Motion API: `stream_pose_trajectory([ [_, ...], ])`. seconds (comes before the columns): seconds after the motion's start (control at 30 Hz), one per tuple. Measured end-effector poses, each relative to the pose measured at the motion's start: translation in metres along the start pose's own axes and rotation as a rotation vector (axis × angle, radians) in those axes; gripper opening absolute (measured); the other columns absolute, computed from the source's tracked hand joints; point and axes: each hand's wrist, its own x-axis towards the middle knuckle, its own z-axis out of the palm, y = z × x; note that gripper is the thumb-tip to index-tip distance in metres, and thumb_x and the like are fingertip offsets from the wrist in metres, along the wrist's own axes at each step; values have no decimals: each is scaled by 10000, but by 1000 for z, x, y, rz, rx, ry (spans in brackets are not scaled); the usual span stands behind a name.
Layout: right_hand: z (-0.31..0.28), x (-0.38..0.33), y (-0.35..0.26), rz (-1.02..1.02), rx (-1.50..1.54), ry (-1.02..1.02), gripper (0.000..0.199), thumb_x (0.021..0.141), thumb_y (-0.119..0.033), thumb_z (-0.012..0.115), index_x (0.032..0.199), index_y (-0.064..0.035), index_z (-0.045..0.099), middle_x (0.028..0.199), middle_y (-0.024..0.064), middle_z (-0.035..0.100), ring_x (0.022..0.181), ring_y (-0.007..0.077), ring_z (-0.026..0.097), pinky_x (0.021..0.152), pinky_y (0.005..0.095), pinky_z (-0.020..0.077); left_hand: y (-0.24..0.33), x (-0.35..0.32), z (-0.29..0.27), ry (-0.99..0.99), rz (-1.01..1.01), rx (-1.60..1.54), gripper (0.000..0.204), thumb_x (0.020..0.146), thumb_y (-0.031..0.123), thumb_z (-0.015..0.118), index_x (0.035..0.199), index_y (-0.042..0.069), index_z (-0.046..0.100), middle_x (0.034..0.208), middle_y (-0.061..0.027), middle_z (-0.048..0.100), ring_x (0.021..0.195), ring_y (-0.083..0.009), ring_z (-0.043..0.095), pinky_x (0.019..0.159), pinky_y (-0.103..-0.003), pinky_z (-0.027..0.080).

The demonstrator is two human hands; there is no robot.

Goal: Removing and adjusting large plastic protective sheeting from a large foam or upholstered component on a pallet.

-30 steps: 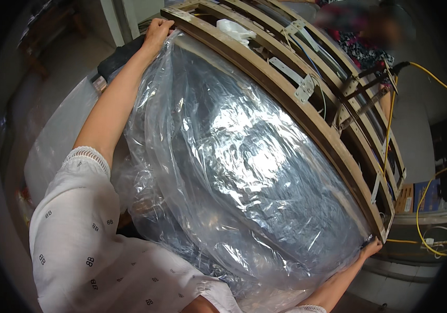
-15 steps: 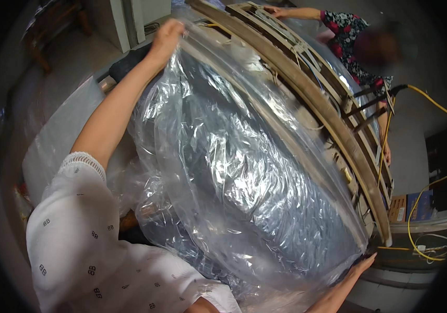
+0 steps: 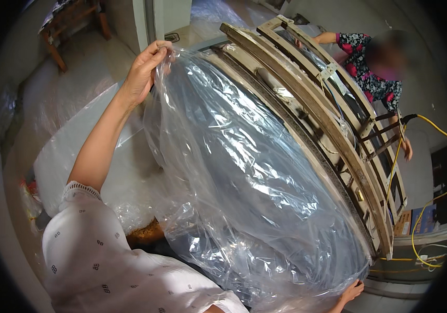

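Note:
A large, wrinkled, clear plastic sheet spreads between my two hands and hangs toward my body. My left hand, raised at the far left, pinches the sheet's upper corner. Low on the right, my right hand has its fingers curled round the opposite corner; part of that hand is behind the film. Just beyond the sheet's far edge stands a long machine frame of bars and rails.
Across the frame a co-worker in a flowered top has one hand at its far end. Yellow cables hang on the right. More plastic film lies at the left, below a wooden stool. Cardboard boxes stand at the right.
My hands have come nearer me, drawing the sheet's far edge back from the machine frame and baring a dark rail. The co-worker's lower hand shows beside the frame now. The view has shifted.

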Motion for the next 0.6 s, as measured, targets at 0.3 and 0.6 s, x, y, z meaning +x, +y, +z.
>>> stream_pose_trajectory([
  [0.3,-11,-16,8,-94,179,-103,502,935,-350,366,1294,0,377,1330,188,377,1235,329,337,1023,379,260,14,0,-22,-165,-171,191,247,828,195,630,998,17,611,891,-6,604,863,-71,529,792,-212,411],
  [0.6,-51,-64,-116,-466,182,-171,497,887,-317,424,1350,-153,345,1393,111,322,1286,294,282,1012,499,225,-4,212,-205,52,365,1585,380,818,329,593,1075,49,619,1011,-92,641,917,-214,597,824,-307,443],
])
